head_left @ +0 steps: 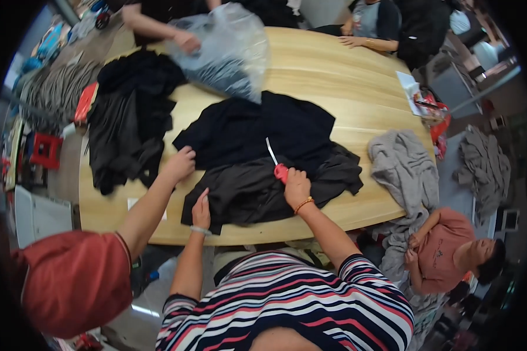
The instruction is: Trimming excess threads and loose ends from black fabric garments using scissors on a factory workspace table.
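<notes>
A dark navy garment (240, 131) lies spread on the table, with a dark brown-grey garment (240, 190) along its near side. My right hand (297, 187) is closed round red-handled scissors (281, 172), whose slim pale blade points away from me over the navy cloth. The fingers partly hide the handle. At the left edge of the brown-grey garment, my left hand (201, 212) is held edge-on with its fingers stretched out and nothing visible in it. Just beyond it, a co-worker's hand (184, 162) touches the left end of the navy garment.
On the wooden table (334, 76), more dark garments (129, 117) lie at left and a grey knit garment (398, 164) hangs over the right edge. Across the table, another person's hand holds a clear plastic bag (234, 55) with dark cloth inside. Co-workers stand left and right.
</notes>
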`<control>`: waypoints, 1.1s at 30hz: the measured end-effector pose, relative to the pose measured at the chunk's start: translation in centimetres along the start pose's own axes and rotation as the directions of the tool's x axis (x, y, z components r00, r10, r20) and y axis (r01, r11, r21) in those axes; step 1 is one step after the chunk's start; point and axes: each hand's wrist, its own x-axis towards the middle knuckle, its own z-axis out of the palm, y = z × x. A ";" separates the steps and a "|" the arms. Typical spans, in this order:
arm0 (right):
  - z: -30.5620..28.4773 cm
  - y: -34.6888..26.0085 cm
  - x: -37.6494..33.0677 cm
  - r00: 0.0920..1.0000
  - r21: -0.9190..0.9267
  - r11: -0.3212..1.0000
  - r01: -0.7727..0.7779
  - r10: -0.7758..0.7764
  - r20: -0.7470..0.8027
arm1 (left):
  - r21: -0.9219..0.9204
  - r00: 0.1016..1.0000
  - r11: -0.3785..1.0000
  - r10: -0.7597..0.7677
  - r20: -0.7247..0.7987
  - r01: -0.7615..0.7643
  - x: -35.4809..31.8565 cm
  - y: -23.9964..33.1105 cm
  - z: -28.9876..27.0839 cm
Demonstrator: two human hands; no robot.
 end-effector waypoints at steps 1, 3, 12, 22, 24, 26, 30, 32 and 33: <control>-0.1 0.0 0.2 0.999 0.028 0.999 0.027 -0.026 -0.033 | -0.014 1.000 1.000 0.012 -0.014 -0.012 0.1 0.3 -0.1; -1.2 -0.1 0.3 0.999 0.084 0.995 0.047 -0.044 -0.029 | -0.034 1.000 0.999 0.006 -0.019 -0.007 0.0 0.7 -0.8; -2.9 0.6 0.8 0.998 0.272 0.961 0.050 -0.040 -0.042 | -0.037 0.986 0.999 0.017 -0.164 -0.023 0.0 4.0 -3.7; -4.5 2.5 -0.5 0.991 0.413 0.910 0.027 -0.077 0.105 | -0.204 0.998 0.979 -0.027 -0.055 0.015 -3.2 8.0 -4.8; -5.3 2.0 -0.4 0.989 0.399 0.917 -0.003 -0.057 0.139 | -0.319 0.999 0.947 -0.019 0.037 0.030 -4.0 9.6 -4.0; -5.4 1.7 -0.4 0.995 0.402 0.912 0.080 -0.097 0.022 | -0.317 0.978 0.942 -0.040 0.204 0.105 -4.9 10.9 -3.5; -4.9 1.4 0.2 0.983 0.372 0.928 0.021 -0.087 0.162 | -0.331 0.909 0.916 -0.077 0.411 0.227 -6.0 13.3 -2.5; -4.5 1.4 0.6 0.982 0.371 0.928 0.025 -0.093 0.167 | -0.335 0.922 0.922 -0.052 0.385 0.192 -5.8 13.1 -2.1; -4.1 1.5 0.6 0.983 0.334 0.943 0.010 -0.071 0.171 | -0.317 0.931 0.930 -0.061 0.360 0.184 -5.6 13.0 -2.2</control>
